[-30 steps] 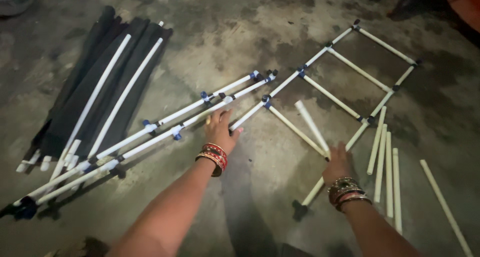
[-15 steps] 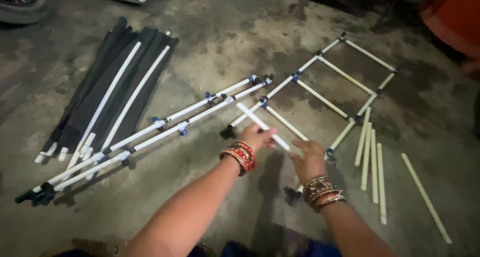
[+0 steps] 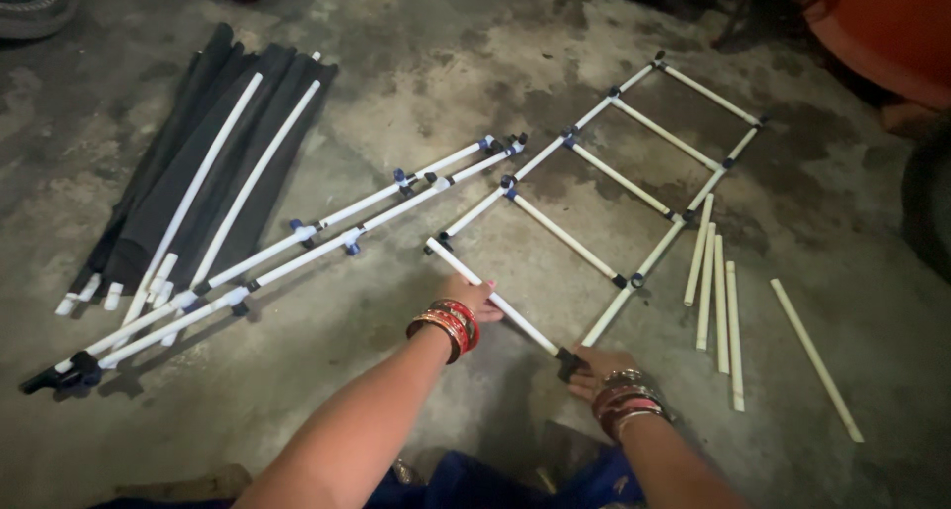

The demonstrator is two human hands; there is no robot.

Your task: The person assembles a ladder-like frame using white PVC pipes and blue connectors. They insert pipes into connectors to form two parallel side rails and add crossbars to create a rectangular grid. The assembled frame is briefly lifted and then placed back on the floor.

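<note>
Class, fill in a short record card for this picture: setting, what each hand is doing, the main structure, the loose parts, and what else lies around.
Setting: stained concrete floor, dim light
Left hand: rests on a white pipe rung near its middle
Right hand: at the black corner connector on that rung's near end
Main structure: ladder-like pipe frame, lying flat
Loose parts: four white pipes to the right of the frame
Also there: long jointed pipe pair; black fabric bundle with white rods, at left
Wrists: red and gold bangles
</note>
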